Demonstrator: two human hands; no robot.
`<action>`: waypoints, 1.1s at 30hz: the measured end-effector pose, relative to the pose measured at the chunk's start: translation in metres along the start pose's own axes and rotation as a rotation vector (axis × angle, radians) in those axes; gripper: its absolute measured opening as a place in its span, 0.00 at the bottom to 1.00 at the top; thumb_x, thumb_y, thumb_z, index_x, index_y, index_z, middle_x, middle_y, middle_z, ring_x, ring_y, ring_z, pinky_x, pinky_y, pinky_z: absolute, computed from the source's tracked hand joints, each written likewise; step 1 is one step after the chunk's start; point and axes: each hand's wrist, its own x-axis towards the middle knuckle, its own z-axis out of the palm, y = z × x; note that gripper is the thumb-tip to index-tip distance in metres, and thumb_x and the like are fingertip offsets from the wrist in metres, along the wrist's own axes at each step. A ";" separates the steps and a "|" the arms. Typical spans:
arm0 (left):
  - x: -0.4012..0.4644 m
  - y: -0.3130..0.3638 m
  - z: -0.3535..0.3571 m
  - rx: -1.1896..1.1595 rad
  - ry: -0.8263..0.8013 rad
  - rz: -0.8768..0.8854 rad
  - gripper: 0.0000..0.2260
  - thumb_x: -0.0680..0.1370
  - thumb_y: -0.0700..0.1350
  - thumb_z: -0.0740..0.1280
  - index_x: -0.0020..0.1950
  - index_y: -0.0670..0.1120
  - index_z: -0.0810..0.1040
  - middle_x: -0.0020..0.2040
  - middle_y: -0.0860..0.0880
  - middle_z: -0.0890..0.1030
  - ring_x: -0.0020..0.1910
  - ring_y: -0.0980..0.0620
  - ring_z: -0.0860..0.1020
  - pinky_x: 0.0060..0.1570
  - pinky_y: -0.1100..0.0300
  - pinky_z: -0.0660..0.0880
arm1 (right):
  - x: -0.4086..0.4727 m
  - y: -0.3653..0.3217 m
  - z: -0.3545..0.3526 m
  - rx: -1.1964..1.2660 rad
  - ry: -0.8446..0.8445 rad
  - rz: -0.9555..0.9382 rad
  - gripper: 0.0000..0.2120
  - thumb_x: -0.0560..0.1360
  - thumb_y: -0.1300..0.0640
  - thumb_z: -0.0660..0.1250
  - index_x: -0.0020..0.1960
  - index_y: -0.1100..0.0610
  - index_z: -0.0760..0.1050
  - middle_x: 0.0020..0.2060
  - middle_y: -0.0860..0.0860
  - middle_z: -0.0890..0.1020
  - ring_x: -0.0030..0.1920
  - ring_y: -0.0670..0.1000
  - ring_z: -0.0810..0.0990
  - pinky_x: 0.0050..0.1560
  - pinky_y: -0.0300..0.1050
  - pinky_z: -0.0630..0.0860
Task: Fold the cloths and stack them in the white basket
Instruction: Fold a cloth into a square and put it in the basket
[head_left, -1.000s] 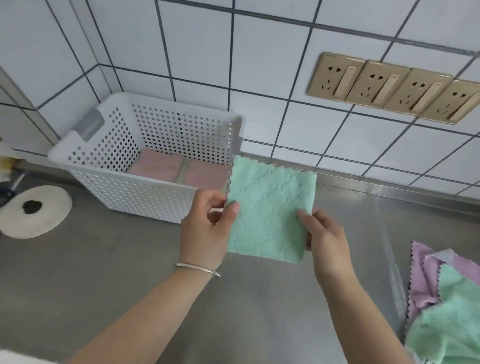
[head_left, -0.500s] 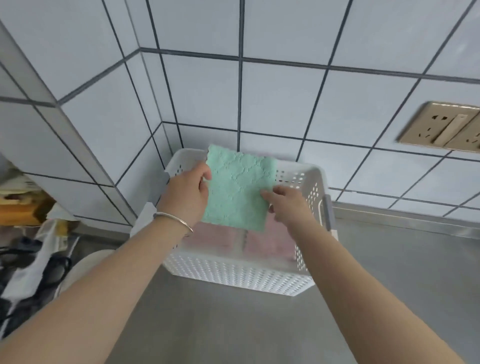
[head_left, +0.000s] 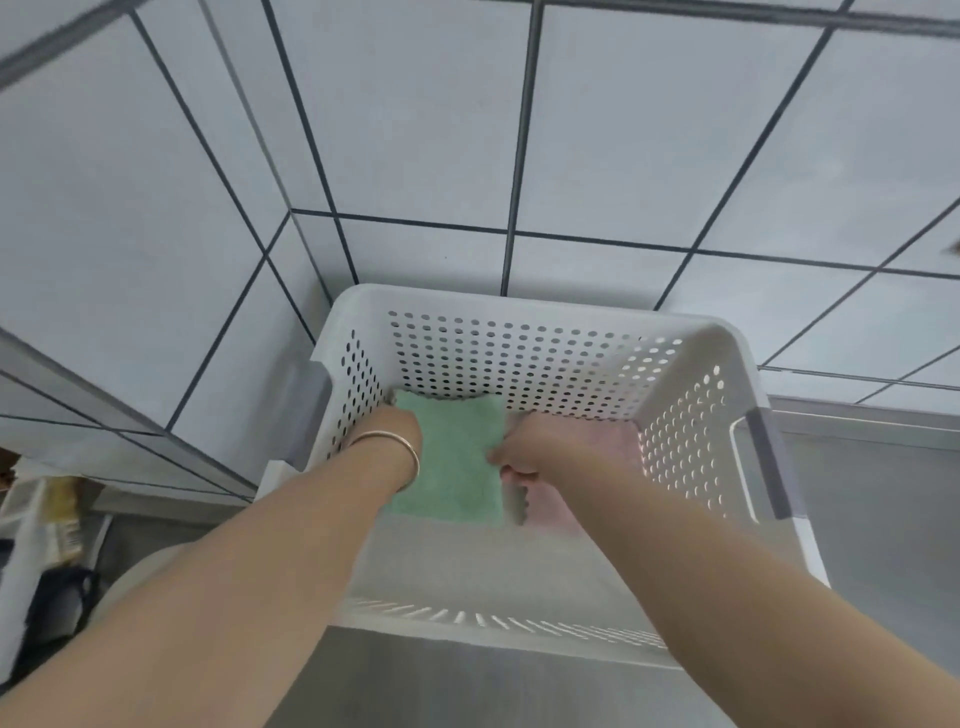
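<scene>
Both arms reach down into the white perforated basket (head_left: 524, 358), which stands on the steel table (head_left: 872, 519) in a corner of the white tiled wall (head_left: 415, 130) with dark grout lines. The folded green cloth (head_left: 460, 460) lies flat in the left half of the basket floor, its far edge close to the back wall of the basket and its left side close to the left wall.

The left hand (head_left: 397, 421) is at the cloth's left edge, near the far left corner. From this angle the wrist, which wears a thin metal bangle (head_left: 397, 452), covers most of the hand, so the fingers cannot be made out and I cannot tell whether they grip the cloth or only rest on it.

The right hand (head_left: 519, 447) sits at the cloth's right edge, about midway along it. Its fingers (head_left: 511, 473) are curled in close together and pinch that edge, with the fingertips touching the green fabric and the knuckles turned toward the camera.

To the right of the green cloth, a pink cloth (head_left: 602, 441) lies on the basket floor, partly hidden under the right forearm; a strip of it shows between the green cloth and the arm. The basket's right rim carries a grey handle insert (head_left: 769, 462), and a matching one shows at the left rim.
</scene>
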 end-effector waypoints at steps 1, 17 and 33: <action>0.003 0.001 0.002 -0.014 0.000 -0.006 0.19 0.76 0.32 0.58 0.67 0.39 0.68 0.64 0.41 0.74 0.61 0.44 0.75 0.59 0.53 0.74 | 0.006 0.000 0.001 -0.012 0.006 0.001 0.10 0.76 0.61 0.64 0.37 0.60 0.69 0.32 0.53 0.74 0.29 0.48 0.71 0.32 0.39 0.71; -0.073 0.065 -0.085 0.134 0.212 0.326 0.08 0.74 0.46 0.61 0.49 0.47 0.78 0.34 0.50 0.74 0.36 0.48 0.75 0.37 0.60 0.73 | -0.090 -0.008 -0.068 -0.485 0.304 -0.357 0.16 0.77 0.53 0.58 0.34 0.60 0.67 0.32 0.51 0.70 0.37 0.53 0.74 0.35 0.42 0.67; -0.282 0.356 -0.011 -0.410 0.530 1.083 0.05 0.75 0.53 0.63 0.47 0.55 0.75 0.31 0.59 0.70 0.41 0.52 0.77 0.32 0.63 0.67 | -0.274 0.380 -0.103 -0.199 1.315 -0.283 0.09 0.69 0.53 0.58 0.35 0.54 0.75 0.29 0.48 0.77 0.25 0.52 0.74 0.21 0.37 0.64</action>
